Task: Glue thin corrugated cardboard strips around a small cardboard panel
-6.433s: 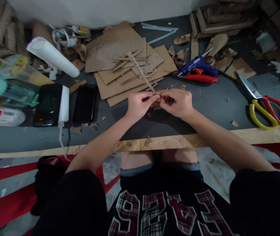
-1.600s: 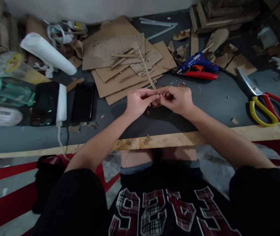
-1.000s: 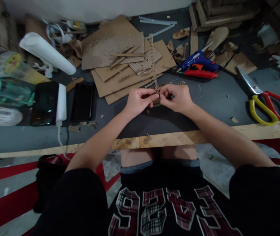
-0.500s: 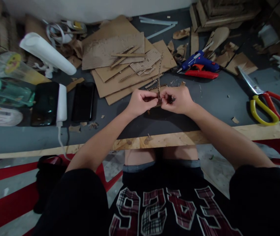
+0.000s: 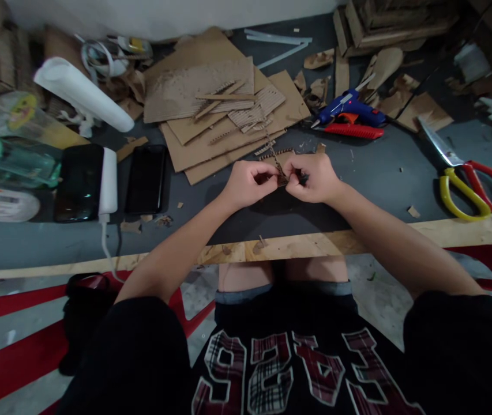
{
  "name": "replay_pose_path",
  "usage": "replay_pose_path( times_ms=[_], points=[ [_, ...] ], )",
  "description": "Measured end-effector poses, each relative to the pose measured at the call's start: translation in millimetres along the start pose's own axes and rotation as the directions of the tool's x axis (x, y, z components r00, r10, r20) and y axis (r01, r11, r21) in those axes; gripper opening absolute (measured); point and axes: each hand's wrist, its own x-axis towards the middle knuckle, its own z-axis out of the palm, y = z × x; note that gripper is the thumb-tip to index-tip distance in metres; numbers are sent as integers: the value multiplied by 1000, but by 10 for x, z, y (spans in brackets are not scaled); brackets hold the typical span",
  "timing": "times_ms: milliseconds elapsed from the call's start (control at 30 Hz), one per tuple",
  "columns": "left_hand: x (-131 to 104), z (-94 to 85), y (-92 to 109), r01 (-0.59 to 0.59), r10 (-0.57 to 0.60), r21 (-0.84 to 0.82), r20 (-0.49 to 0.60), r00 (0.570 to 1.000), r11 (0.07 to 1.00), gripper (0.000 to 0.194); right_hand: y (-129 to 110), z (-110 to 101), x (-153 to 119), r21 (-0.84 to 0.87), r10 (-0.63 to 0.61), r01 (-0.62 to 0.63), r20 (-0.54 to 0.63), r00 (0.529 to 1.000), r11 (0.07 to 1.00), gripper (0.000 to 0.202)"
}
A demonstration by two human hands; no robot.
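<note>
Gray table (image 5: 246, 222) bears cardboard sheets (image 5: 198, 135), scissors (image 5: 462, 167), glue gun (image 5: 349, 109).

blue glue gun (image 5: 349, 109), red-and-yellow scissors handles (image 5: 474, 187)

The left hand (image 5: 252, 183) and right hand (image 5: 312, 176) pinch a thin corrugated strip (image 5: 273, 151) between them, above the front edge of the worktop (image 5: 371, 196). Beyond them lie stacked cardboard sheets (image 5: 228, 141). A blue glue gun (image 5: 349, 110) touches a red-handled tool (image 5: 353, 131) to the right; scissors (image 5: 462, 170) rest near the front right corner. A black phone (image 5: 146, 178) lies left of the hands.
</note>
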Motion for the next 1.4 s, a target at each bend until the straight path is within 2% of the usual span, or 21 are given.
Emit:
replay_pose_path(
  times_ms=[133, 267, 333, 433, 600, 700, 833, 900, 1000, 1100, 1233, 1400],
  points=[
    [-18, -43, -16, -168, 171, 102, -21, 985, 980, 21, -16, 9, -3, -30, 39, -40, -26, 999, 999, 5],
    [-48, -70, -15, -311, 317, 225, 11, 948, 923, 27, -30, -2, -3, -12, -19, 18, -39, 999, 1000, 6],
    [-54, -70, -15, -348, 359, 295, 17, 933, 890, 35, -36, -17, -1, -1, -63, 63, -26, 998, 998, 6],
    [-47, -61, -31, -380, 395, 315, 18, 919, 870, 44, -35, -34, 1, 0, -108, 108, -50, 993, 994, 7],
    [-36, -33, -78, -442, 464, 419, 55, 884, 793, 43, -8, -20, -7, -17, -124, 123, -70, 990, 992, 8],
    [-47, -17, -70, -458, 505, 510, 51, 861, 729, 36, -7, -1, -22, -69, -113, 108, -76, 991, 992, 9],
    [-60, -3, -40, -434, 542, 516, -74, 837, 739, 30, -41, -2, -32, -89, -113, 99, -170, 979, 991, 4],
    [-56, 3, -44, -404, 531, 516, -120, 839, 755, 29, -54, -9, -27, -73, -118, 104, -225, 967, 992, 16],
    [-45, 11, -74, -356, 504, 547, -144, 851, 758, 32, -44, 4, -19, -58, -135, 125, -249, 959, 991, 34],
    [-38, 12, -107, -325, 477, 567, -139, 868, 757, 33, -3, 45, -20, -54, -93, 82, -264, 960, 995, 33],
    [-37, 2, -129, -311, 444, 592, -90, 891, 744, 43, 40, 63, -16, -12, -6, 3, -228, 974, 1000, 25],
    [-42, -18, -121, -330, 443, 585, -56, 895, 741, 41, -3, 2, 17, 28, 59, -54, -239, 969, 998, 23]
  ],
)
